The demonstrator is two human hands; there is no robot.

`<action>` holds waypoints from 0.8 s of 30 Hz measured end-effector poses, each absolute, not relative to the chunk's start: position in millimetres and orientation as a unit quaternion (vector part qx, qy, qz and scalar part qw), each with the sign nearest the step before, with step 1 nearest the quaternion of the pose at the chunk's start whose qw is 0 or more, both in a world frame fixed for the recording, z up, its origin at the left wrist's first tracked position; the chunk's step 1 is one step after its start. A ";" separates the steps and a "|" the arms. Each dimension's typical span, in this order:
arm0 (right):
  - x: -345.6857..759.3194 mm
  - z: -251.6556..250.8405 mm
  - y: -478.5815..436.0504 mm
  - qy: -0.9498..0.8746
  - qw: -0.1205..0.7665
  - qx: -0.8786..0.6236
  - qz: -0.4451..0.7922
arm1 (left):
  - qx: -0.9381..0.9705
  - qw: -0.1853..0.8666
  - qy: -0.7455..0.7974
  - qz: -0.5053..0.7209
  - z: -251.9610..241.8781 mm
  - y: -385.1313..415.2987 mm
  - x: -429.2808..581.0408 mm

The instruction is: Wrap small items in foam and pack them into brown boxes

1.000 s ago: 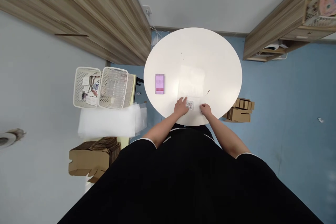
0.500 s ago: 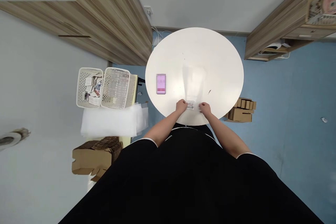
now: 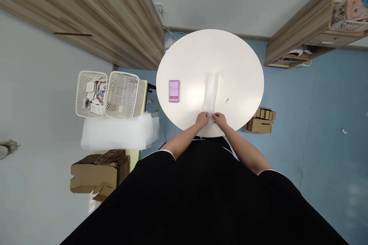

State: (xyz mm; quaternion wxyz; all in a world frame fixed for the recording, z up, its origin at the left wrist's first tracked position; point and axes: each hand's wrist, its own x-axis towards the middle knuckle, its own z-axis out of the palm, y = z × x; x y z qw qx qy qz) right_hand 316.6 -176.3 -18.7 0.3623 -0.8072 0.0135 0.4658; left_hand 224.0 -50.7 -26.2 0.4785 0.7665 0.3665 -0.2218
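Observation:
On the white round table [image 3: 244, 65] lies a translucent white packing sheet [image 3: 211, 88], folded into a long narrow strip that runs away from me. At its near end is a small clear case [image 3: 211, 115] with shiny round bits, mostly covered by my fingers and the sheet. My left hand [image 3: 202, 118] pinches the sheet at the left of the case. From the right, my right hand [image 3: 220, 119] closes on the sheet's other side, its fingertips close to the left ones.
A phone-like pink rectangle [image 3: 174, 91] lies on the table's left. Further left stand two white baskets [image 3: 107, 93], a stack of translucent sheets [image 3: 115, 132] and folded cardboard boxes [image 3: 94, 176]. More cardboard boxes [image 3: 260, 124] sit beyond the table's right edge.
Both hands have come together over the clear case. The sheet's sides have been folded inward, so it is narrower and covers most of the case.

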 end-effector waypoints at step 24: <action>296.6 -18.2 -176.0 -0.428 0.023 -0.828 0.360 | 0.714 0.506 0.443 -0.194 -32.8 -42.6 231.3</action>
